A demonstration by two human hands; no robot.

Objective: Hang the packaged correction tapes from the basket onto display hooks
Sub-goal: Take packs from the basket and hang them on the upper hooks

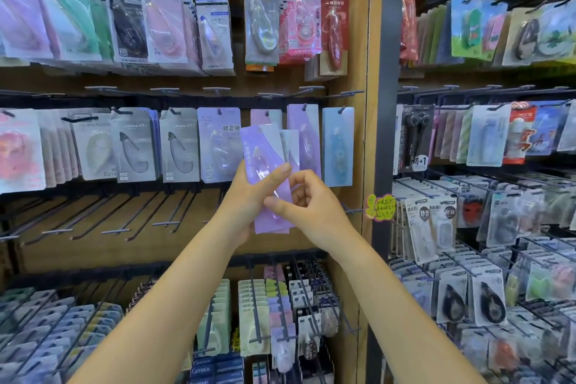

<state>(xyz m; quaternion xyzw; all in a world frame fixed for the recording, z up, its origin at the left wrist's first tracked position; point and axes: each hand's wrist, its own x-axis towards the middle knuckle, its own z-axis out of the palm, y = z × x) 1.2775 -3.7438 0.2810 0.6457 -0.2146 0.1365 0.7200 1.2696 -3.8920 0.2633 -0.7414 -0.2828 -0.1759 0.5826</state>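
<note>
Here both hands meet in front of the middle row of a wooden display wall (pixel 352 40), holding a small fan of purple packaged correction tapes (pixel 266 165). The left hand (pixel 246 196) grasps the packs from the left side, its thumb laid across the front of the nearest one and its fingers hidden behind. The right hand (pixel 307 206) is curled at the packs' lower right edge, thumb and fingers pinching them there. The packs stand nearly upright, tilted a little to the left, their tops overlapping a purple pack (pixel 304 121) and a pale pink-and-grey one (pixel 265 117) already hanging on hooks behind. Just right of those hangs a light blue pack (pixel 338 146) near the wall's right edge. To the left on the same row hang grey packs (pixel 179 146). Below the hands, a row of bare hooks (pixel 124 218) sticks out from the board, and a yellow note (pixel 380 207) is stuck at the wall's right edge.
</note>
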